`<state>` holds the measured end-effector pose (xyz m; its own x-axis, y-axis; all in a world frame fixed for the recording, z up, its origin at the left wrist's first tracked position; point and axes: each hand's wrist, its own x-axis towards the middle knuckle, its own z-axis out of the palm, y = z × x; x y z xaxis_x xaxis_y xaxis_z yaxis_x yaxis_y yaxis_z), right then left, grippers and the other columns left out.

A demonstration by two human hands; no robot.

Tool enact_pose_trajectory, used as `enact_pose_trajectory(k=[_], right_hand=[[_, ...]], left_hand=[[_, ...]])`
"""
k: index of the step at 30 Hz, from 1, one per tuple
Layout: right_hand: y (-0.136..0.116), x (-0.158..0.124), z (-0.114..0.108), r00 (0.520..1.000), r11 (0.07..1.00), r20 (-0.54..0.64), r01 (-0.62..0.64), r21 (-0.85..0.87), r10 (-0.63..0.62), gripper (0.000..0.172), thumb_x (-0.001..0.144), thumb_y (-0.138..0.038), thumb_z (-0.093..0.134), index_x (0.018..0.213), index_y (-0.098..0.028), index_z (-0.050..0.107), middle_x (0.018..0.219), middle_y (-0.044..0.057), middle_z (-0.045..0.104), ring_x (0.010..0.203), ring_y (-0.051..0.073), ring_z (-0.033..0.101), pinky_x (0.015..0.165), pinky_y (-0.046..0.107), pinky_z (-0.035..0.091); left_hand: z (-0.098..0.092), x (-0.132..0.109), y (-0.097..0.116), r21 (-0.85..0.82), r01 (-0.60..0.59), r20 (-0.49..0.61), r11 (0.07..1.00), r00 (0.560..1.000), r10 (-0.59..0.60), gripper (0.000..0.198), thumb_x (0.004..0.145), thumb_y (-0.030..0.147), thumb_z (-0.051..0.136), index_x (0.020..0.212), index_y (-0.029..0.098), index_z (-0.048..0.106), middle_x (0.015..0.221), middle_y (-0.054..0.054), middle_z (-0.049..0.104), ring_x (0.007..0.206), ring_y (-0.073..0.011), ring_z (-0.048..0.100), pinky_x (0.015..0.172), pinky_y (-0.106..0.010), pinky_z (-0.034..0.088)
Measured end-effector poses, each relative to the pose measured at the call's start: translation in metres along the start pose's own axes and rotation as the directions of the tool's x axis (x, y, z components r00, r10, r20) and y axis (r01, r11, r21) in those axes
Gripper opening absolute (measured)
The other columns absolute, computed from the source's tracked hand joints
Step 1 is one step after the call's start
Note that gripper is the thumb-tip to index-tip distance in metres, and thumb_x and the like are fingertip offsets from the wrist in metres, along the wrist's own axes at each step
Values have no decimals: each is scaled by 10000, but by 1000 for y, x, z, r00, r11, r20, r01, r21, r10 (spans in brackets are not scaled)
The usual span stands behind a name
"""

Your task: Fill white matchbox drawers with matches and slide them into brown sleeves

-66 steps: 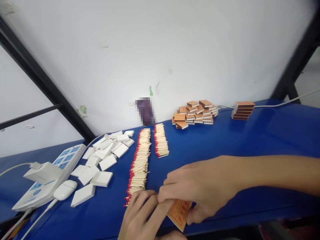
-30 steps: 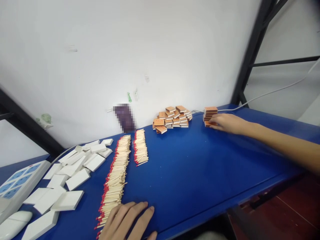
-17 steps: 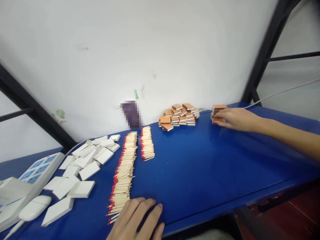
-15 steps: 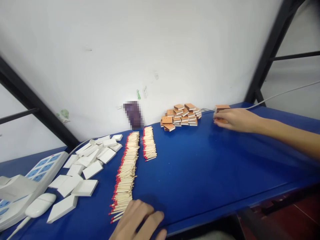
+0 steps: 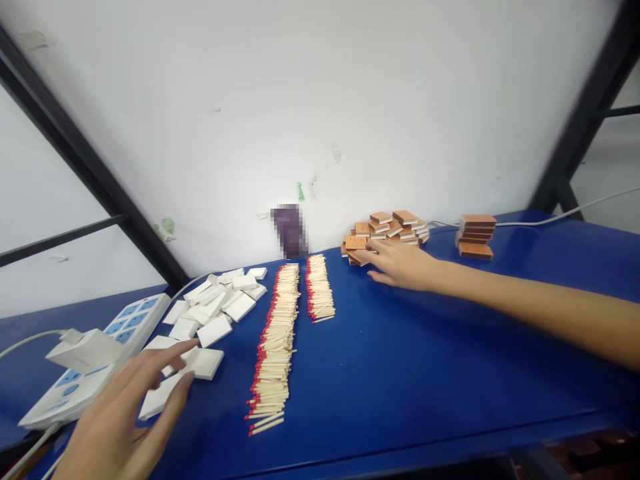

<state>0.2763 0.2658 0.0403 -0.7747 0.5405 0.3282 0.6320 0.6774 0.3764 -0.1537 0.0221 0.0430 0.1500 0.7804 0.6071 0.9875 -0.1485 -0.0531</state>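
My left hand (image 5: 133, 403) is at the lower left over the white matchbox trays (image 5: 215, 330). Its thumb and forefinger are apart, close around one tray, and I see nothing held. My right hand (image 5: 403, 265) reaches to the front of a heap of orange matchbox covers (image 5: 406, 218), fingertips beside or touching a cover (image 5: 355, 243) at the heap's left front. The fingers are stretched out, with part of the heap hidden behind them. Two rows of red-tipped matches lie between the hands, a long row (image 5: 277, 340) and a shorter row (image 5: 320, 287).
A stack of orange matchbox covers (image 5: 477, 239) stands at the right near the wall. On the left lies a white power strip (image 5: 140, 320) with a plugged-in charger (image 5: 85, 350). A blurred dark object (image 5: 291, 232) leans on the wall behind the blue table (image 5: 400, 373).
My right hand has left the stack at the right and moved left to the heap of covers. My left hand has gone from the long match row to the white trays. The view has shifted.
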Motion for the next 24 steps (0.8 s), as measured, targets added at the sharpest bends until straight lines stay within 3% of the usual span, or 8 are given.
enact_pose_trajectory(k=[2, 6, 11, 14, 17, 19, 22, 24], right_hand=[[-2, 14, 6, 1000, 998, 7, 17, -63, -17, 417, 927, -252, 582, 1330, -150, 552, 1218, 179, 611, 1011, 298, 639, 698, 317, 465], [-1, 24, 16, 999, 991, -7, 38, -125, -40, 307, 943, -166, 504, 1225, -134, 621, 1095, 165, 668, 956, 286, 643, 693, 329, 436], [5, 15, 14, 994, 987, -6, 104, -121, -106, 265, 961, -169, 483, 1158, -126, 654, 1031, 157, 698, 957, 279, 644, 749, 346, 442], [5, 10, 8, 992, 988, 3, 123, -93, -123, 317, 959, -177, 487, 1237, -154, 638, 1077, 154, 685, 951, 273, 648, 720, 330, 449], [0, 8, 7, 996, 996, 20, 84, -29, -83, 406, 951, -175, 491, 1340, -213, 602, 1204, 157, 636, 860, 240, 663, 659, 306, 454], [-2, 8, 8, 998, 999, 37, 48, 24, -49, 402, 941, -176, 499, 1318, -228, 629, 1254, 158, 604, 798, 216, 668, 641, 304, 468], [-4, 3, 11, 997, 994, 49, 54, 96, -59, 354, 923, -165, 504, 1229, -205, 678, 1262, 157, 591, 834, 229, 680, 683, 330, 510], [-5, -5, 10, 995, 989, 42, 82, 125, -88, 335, 914, -161, 511, 1202, -189, 680, 1270, 162, 593, 901, 251, 683, 733, 356, 532]], left_hand=[[4, 7, -2, 15, -79, 115, 997, 990, 76, 422, 984, 480, 455, 1360, 309, 542, 1274, -63, 637, 1119, -288, 643, 929, -427, 542], [22, 6, -15, 129, -131, 135, 983, 984, 114, 451, 955, 363, 461, 1388, 271, 544, 1302, -90, 639, 1132, -328, 624, 949, -484, 503], [33, 6, -21, 157, -183, 172, 970, 973, 155, 475, 940, 274, 443, 1407, 301, 526, 1257, -33, 703, 1073, -293, 655, 832, -414, 494], [30, 10, -18, 133, -190, 186, 973, 969, 164, 399, 961, 264, 437, 1330, 302, 583, 1150, -13, 742, 997, -257, 684, 785, -381, 453], [22, 15, -10, 98, -176, 105, 979, 980, 166, 264, 979, 301, 454, 1144, 294, 661, 967, 9, 756, 860, -219, 702, 766, -365, 411], [13, 16, 1, 96, -168, -14, 981, 985, 170, 214, 982, 334, 478, 1070, 281, 666, 888, 24, 748, 707, -188, 678, 732, -363, 381], [0, 13, 33, 101, -172, -179, 980, 966, 188, 147, 981, 332, 533, 1022, 256, 652, 781, 60, 736, 442, -114, 514, 721, -367, 393], [-4, 9, 63, 22, -252, -212, 968, 945, 251, 149, 988, 270, 554, 1106, 245, 642, 849, 52, 762, 487, -107, 566, 778, -351, 437]])
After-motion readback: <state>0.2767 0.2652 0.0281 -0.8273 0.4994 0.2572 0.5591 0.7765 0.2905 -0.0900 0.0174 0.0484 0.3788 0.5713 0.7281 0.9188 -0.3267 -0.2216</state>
